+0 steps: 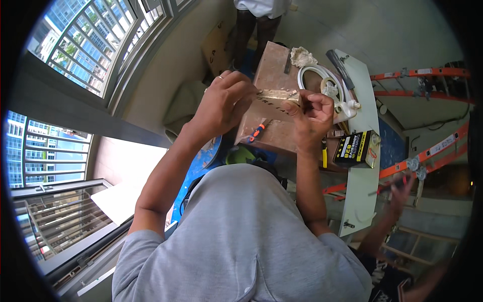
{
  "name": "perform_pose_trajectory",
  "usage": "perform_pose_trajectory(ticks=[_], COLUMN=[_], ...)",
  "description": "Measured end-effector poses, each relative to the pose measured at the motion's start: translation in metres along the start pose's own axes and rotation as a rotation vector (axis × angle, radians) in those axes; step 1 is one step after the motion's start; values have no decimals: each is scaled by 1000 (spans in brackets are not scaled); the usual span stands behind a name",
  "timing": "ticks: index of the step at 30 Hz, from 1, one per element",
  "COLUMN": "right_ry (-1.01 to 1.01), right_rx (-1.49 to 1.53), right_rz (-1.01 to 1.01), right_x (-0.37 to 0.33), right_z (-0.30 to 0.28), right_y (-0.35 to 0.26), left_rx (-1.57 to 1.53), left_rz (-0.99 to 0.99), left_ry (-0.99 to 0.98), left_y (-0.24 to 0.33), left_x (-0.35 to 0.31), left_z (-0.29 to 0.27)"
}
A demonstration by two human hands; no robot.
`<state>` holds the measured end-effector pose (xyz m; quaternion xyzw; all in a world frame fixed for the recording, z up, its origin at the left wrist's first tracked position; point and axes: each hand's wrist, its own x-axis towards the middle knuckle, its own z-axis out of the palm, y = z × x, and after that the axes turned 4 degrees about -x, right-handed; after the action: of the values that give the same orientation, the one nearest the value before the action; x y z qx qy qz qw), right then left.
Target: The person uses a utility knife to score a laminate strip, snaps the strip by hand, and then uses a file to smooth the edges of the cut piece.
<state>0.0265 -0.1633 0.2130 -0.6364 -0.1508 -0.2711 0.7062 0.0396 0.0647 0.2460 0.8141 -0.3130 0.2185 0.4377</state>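
Between my two hands is a small piece of plywood (274, 104), its layered edge turned upward and dark print on its face. My right hand (313, 115) grips its right end, thumb on the near side and fingers curled behind. At the left end, my left hand (227, 100) is closed with its fingertips against the wood; whether it pinches something small there I cannot make out. Below the piece, on the brownish worktop (271, 65), lies a tool with an orange and blue handle (257, 132). Right of it is a yellow-handled tool (324, 155).
A black and yellow tin (358, 149) stands right of my right hand. Behind lie white coiled strips (304, 75), a crumpled cloth (303, 57) and a pale panel (363, 191). Orange ladders (422, 153) are farther right. One person (259, 22) stands ahead; another's blurred hand (400, 190) shows lower right.
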Motion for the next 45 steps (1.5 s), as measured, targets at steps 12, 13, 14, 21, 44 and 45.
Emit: perform_pose_trajectory(ticks=[12,13,14,21,44,45], right_ry=[-48,-53,-59,-36,-67,-66], right_rx=[-18,-23,-29,-7,-54,-51], right_rz=[18,13,9,20,24,25], right_x=[-2,-2,-2,-2,-10,-11], right_z=[-5,-5,-6,-17,-21,-22], right_y=[-7,-8,-8,-10,-11,-11], left_rx=[143,198,215,139,-30,-41], left_rz=[91,93,99,-378,-78,-86], left_ry=[-222,-235,-225,14,-298,-298], left_y=[-1,1,-2,-27,23,22], left_x=[14,14,14,23,12,12], left_z=[-2,-1,-1,-34,6,7])
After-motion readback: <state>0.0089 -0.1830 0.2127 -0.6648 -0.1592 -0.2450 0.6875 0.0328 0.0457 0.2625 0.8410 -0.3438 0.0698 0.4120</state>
